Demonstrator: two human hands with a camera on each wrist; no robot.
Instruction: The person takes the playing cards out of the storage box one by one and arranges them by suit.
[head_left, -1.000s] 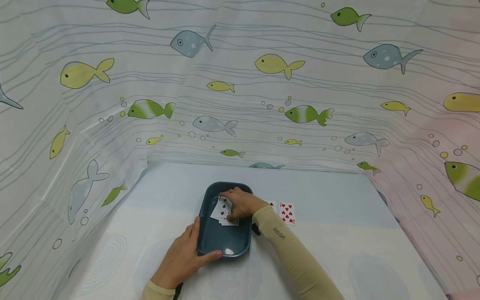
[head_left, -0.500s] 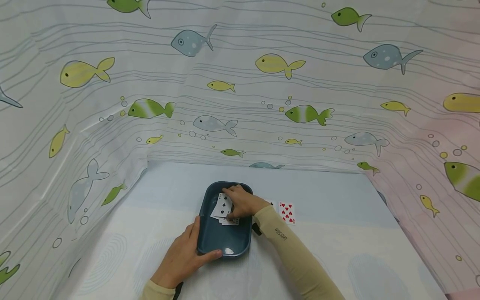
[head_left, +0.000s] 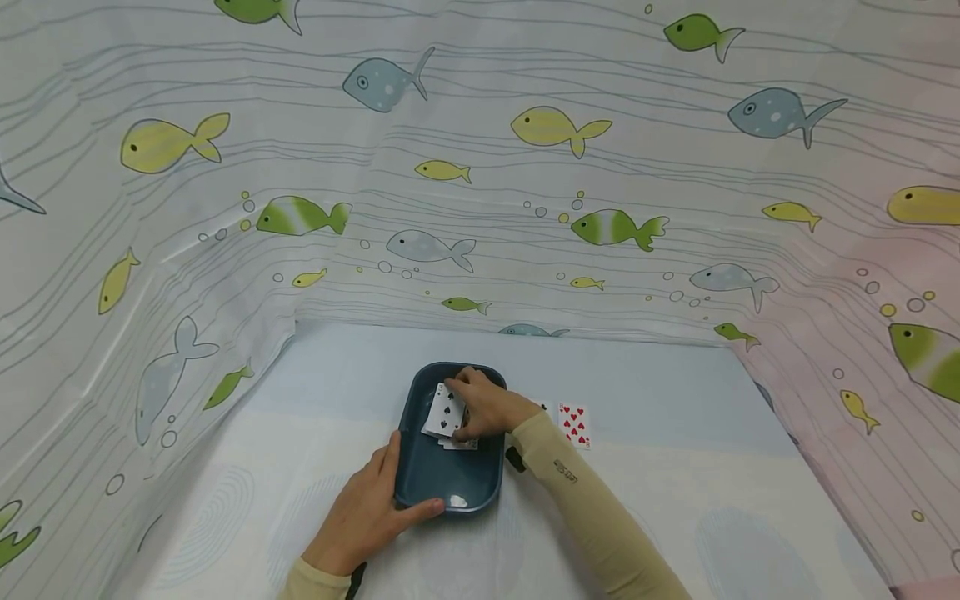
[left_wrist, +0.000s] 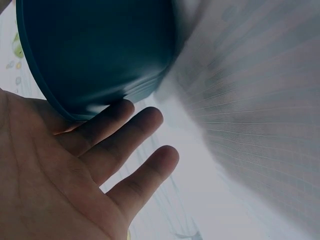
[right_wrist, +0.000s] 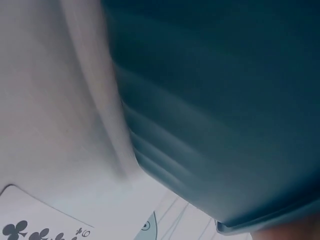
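Observation:
A dark blue tray (head_left: 447, 481) stands on the table with several playing cards inside. My left hand (head_left: 358, 508) touches its near left corner, fingers along the outer left wall and thumb at the near rim. In the left wrist view, extended fingers (left_wrist: 122, 132) lie against or beside the tray's outside. Reaching over the right rim, my right hand (head_left: 491, 406) pinches a spades card (head_left: 446, 408) between fingers at its top edge and thumb at its bottom. Another card (head_left: 459, 444) shows beneath it. Right fingers are mostly out of the right wrist view, behind the tray wall.
Right of the tray lie a hearts card (head_left: 575, 427) and a clubs card (right_wrist: 37, 227), the latter mostly covered by my right wrist in the head view. Fish-printed sheeting (head_left: 525, 183) walls the table at the back and both sides.
The spades card has shifted slightly and turned more upright, covering the card that peeked out at its left. My right fingers have drawn back a little to the right; my left hand has stayed put.

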